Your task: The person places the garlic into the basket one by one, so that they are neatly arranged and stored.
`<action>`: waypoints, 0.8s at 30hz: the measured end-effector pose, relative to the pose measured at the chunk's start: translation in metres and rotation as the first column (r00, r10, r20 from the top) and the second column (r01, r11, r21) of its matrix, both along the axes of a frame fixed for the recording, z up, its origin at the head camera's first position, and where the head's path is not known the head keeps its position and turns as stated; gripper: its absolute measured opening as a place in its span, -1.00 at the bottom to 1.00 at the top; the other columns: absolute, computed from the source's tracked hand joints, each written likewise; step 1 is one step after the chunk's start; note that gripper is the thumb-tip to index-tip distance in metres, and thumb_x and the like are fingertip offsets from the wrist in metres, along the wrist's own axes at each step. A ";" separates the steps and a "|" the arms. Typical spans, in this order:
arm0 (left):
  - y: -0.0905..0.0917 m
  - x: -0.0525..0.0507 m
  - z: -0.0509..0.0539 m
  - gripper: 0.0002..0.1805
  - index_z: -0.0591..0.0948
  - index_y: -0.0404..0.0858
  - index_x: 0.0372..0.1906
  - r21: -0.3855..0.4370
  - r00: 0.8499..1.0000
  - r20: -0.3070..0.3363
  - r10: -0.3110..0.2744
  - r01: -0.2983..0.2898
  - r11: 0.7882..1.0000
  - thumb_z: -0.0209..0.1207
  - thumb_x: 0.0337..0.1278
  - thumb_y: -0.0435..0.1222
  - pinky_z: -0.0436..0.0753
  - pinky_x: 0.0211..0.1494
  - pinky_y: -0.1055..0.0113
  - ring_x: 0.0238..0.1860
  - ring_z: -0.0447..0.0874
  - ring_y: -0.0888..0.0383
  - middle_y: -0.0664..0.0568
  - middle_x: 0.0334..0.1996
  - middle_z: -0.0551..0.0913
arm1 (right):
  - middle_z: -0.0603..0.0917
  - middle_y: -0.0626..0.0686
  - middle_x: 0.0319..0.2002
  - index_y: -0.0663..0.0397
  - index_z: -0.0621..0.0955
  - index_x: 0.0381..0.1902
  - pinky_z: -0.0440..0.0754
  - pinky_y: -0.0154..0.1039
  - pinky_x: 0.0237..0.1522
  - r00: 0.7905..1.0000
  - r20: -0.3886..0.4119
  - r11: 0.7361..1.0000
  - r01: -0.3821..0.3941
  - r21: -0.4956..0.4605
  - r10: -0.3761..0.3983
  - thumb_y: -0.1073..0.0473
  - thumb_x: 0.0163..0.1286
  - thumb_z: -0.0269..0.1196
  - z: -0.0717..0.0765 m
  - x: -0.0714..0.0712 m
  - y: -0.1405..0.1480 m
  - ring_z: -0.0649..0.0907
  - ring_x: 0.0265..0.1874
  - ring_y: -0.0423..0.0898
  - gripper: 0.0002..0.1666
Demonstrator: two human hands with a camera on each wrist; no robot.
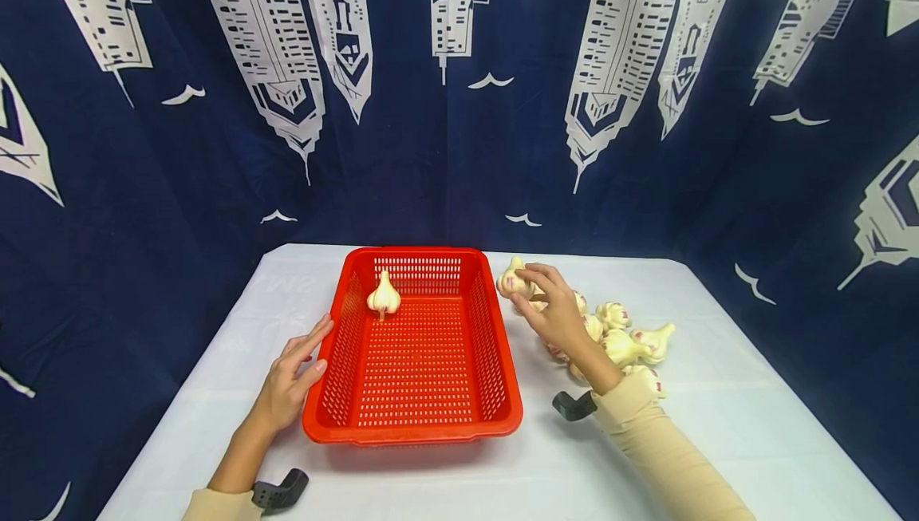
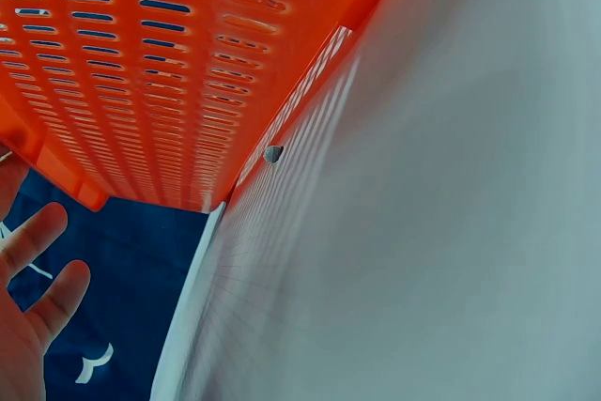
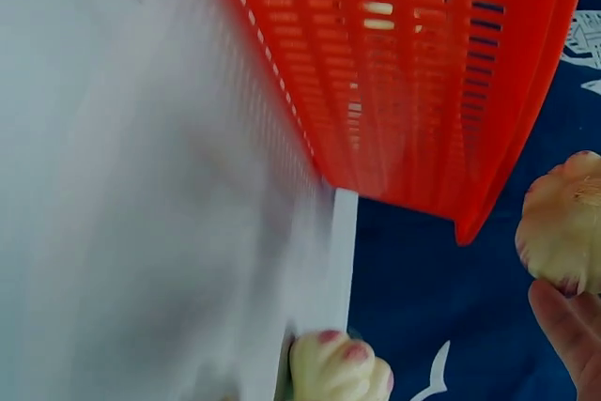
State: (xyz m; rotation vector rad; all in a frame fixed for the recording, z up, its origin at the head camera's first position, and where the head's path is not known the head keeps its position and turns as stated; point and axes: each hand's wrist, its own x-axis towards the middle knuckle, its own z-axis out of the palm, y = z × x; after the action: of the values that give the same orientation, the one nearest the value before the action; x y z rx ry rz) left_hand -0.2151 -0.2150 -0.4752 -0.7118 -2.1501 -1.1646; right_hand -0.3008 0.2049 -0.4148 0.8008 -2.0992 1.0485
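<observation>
A garlic bulb is pinched between the fingertips of my right hand, just outside the basket's right rim. The same bulb shows at the right edge of the right wrist view, with fingers under it. My left hand touches the left rim of the red plastic basket, its fingers fairly straight. One other garlic bulb stands inside the basket, near the far left corner. Several more garlic bulbs lie in a pile right of the basket, partly hidden by my right hand and forearm.
Under everything is a white-covered table. A dark blue cloth with white building prints hangs behind it. Each wrist wears a black camera, seen at the left wrist and the right wrist. The basket's slotted walls rise above the tabletop.
</observation>
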 end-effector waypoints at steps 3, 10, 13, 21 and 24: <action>0.000 0.000 0.000 -0.39 0.49 -0.32 0.33 -0.002 1.000 0.002 0.005 -0.005 1.000 0.11 0.07 -0.48 0.37 -0.06 0.43 0.07 0.43 0.14 -0.18 0.35 0.44 | 0.57 0.28 0.07 0.28 0.65 0.03 0.71 -0.16 -0.32 1.000 0.014 0.999 -0.006 -0.046 0.007 0.39 0.11 0.47 0.000 0.001 -0.006 0.63 -0.03 0.12 -0.52; 0.001 0.001 0.000 -0.39 0.49 -0.32 0.33 -0.004 1.000 0.006 0.006 -0.006 1.000 0.12 0.07 -0.48 0.38 -0.07 0.38 0.07 0.43 0.13 -0.19 0.34 0.44 | 0.61 0.39 -0.01 0.42 0.65 -0.09 0.70 -0.04 -0.39 0.998 -0.061 0.994 0.011 -0.109 -0.018 0.52 0.02 0.46 0.011 0.010 -0.025 0.65 -0.08 0.23 -0.57; 0.001 0.000 0.000 -0.39 0.49 -0.32 0.33 -0.003 1.000 0.005 0.006 -0.006 1.000 0.12 0.07 -0.47 0.38 -0.07 0.37 0.07 0.43 0.13 -0.19 0.35 0.44 | 0.61 0.47 -0.05 0.51 0.63 -0.14 0.69 0.00 -0.41 0.996 -0.087 0.991 0.017 -0.131 -0.029 0.57 0.03 0.42 0.023 0.020 -0.034 0.64 -0.10 0.30 -0.63; 0.000 0.000 0.000 -0.39 0.48 -0.30 0.35 -0.006 1.000 0.011 0.002 -0.002 1.000 0.10 0.11 -0.46 0.38 -0.08 0.35 0.06 0.43 0.13 -0.15 0.37 0.42 | 0.61 0.47 -0.07 0.54 0.62 -0.20 0.71 -0.08 -0.37 0.999 -0.046 0.986 0.015 -0.166 -0.023 0.55 0.09 0.40 0.038 0.032 -0.043 0.65 -0.11 0.29 -0.72; -0.001 0.000 0.000 -0.39 0.47 -0.30 0.36 -0.005 1.000 0.014 0.003 -0.003 1.000 0.10 0.12 -0.45 0.38 -0.08 0.35 0.06 0.43 0.14 -0.14 0.37 0.41 | 0.61 0.46 -0.07 0.54 0.61 -0.18 0.70 -0.06 -0.35 0.999 -0.045 0.986 -0.004 -0.166 -0.004 0.54 0.08 0.40 0.039 0.032 -0.044 0.65 -0.12 0.28 -0.69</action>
State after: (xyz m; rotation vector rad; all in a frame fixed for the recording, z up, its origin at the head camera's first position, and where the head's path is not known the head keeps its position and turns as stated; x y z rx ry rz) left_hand -0.2147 -0.2157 -0.4748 -0.7039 -2.1656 -1.1669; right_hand -0.2687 0.1606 -0.3758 0.7351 -1.9448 1.1770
